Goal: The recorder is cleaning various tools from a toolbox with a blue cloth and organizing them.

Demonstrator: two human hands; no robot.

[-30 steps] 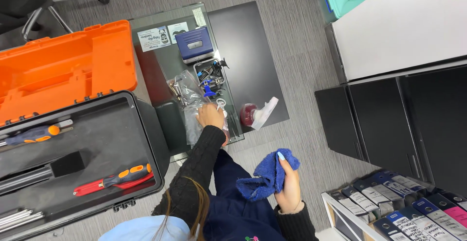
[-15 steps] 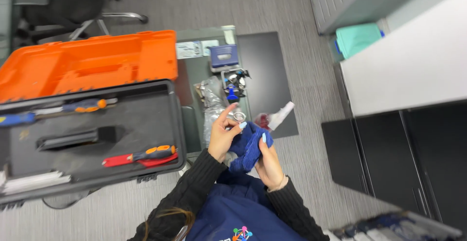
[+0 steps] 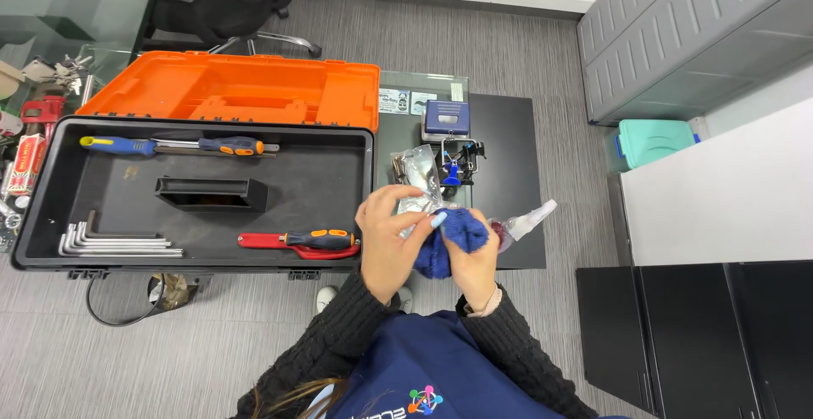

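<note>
A fuzzy blue cloth, bunched into a soft lump, sat just right of the toolbox, pressed between both hands. The right hand had its grip wrapped round the cloth. The left hand pinched something small against it; what it was could not be told. Inside the black plastic toolbox lay an orange-handled tool, a screwdriver and metal hex keys. Beyond the toolbox's right edge, a crinkled clear bag rested on the dark counter.
</note>
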